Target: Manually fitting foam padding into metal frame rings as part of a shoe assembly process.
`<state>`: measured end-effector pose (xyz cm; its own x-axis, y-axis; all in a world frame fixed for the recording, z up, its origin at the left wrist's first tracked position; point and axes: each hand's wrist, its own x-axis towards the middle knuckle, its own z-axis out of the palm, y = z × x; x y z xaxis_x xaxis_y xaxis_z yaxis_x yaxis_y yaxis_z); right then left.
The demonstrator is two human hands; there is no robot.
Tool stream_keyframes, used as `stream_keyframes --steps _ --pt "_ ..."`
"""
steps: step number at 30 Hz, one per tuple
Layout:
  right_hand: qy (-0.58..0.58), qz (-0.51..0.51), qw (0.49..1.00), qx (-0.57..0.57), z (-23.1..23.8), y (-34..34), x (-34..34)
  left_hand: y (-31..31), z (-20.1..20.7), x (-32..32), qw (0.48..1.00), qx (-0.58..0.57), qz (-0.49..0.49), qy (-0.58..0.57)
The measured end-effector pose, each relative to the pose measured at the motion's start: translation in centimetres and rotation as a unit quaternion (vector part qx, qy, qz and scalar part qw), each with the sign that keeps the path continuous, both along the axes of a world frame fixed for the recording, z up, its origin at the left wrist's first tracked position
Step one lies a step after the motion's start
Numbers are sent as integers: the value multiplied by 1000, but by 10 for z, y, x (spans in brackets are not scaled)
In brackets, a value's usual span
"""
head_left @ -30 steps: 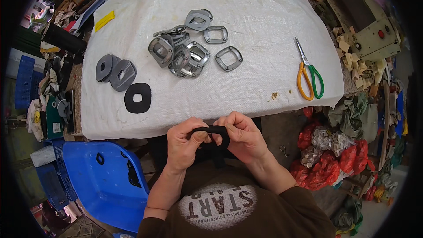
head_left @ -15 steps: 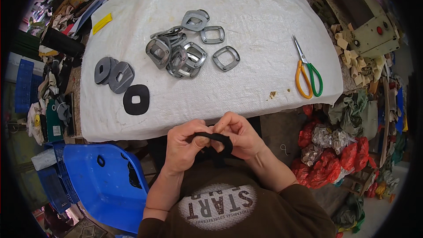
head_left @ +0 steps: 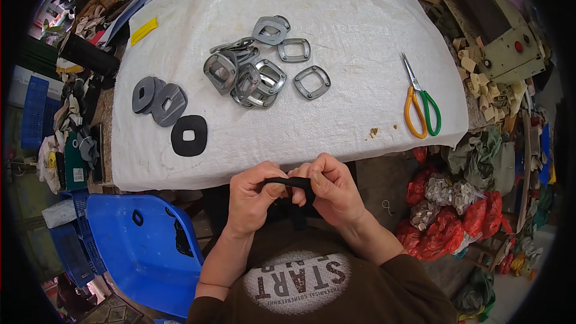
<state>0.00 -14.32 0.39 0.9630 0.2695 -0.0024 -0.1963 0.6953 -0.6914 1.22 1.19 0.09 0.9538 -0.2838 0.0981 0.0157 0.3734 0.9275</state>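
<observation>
Just in front of the table's near edge, my left hand [head_left: 251, 199] and my right hand [head_left: 336, 192] grip a soft-looking black piece [head_left: 287, 182] between them. It is seen nearly edge-on and arches slightly, so its full shape is hidden. Thumbs and curled fingers pinch it at either end. Beyond my left hand, a flat black rounded-square pad [head_left: 181, 146] with a square hole lies on the table. Beside it overlap several grey pads [head_left: 170, 108] of similar shape. Farther off is a loose heap of square metal frames [head_left: 246, 81], with a single metal frame [head_left: 312, 82] at its right.
A white woven sheet [head_left: 354, 30] covers the table. Scissors [head_left: 420, 108] with orange and green handles lie at its right. A blue tub [head_left: 132, 258] holding a few black pieces stands at lower left. Red plastic bags [head_left: 447, 228] crowd the right, below a machine [head_left: 510, 54].
My right hand has turned and shifted slightly, its thumb now pressing on the black piece's right end. The piece looks straighter, its right end no longer drooping. The view has shifted a little.
</observation>
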Motion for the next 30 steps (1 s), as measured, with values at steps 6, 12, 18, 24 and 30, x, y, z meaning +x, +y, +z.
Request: stream_keyframes --steps 6,12,18,24,30 --pt "61 48 993 89 -1 0 -2 -1 -1 0 998 39 16 -47" --pt "61 84 987 120 -2 -4 -3 0 7 2 992 79 19 -99" --pt "104 131 967 193 -10 -3 8 -1 15 4 1000 0 0 -2" --pt "49 116 991 48 -10 -16 10 2 13 3 998 14 -42 33" --pt "-48 98 994 27 -10 -12 9 4 7 2 998 55 -24 26"
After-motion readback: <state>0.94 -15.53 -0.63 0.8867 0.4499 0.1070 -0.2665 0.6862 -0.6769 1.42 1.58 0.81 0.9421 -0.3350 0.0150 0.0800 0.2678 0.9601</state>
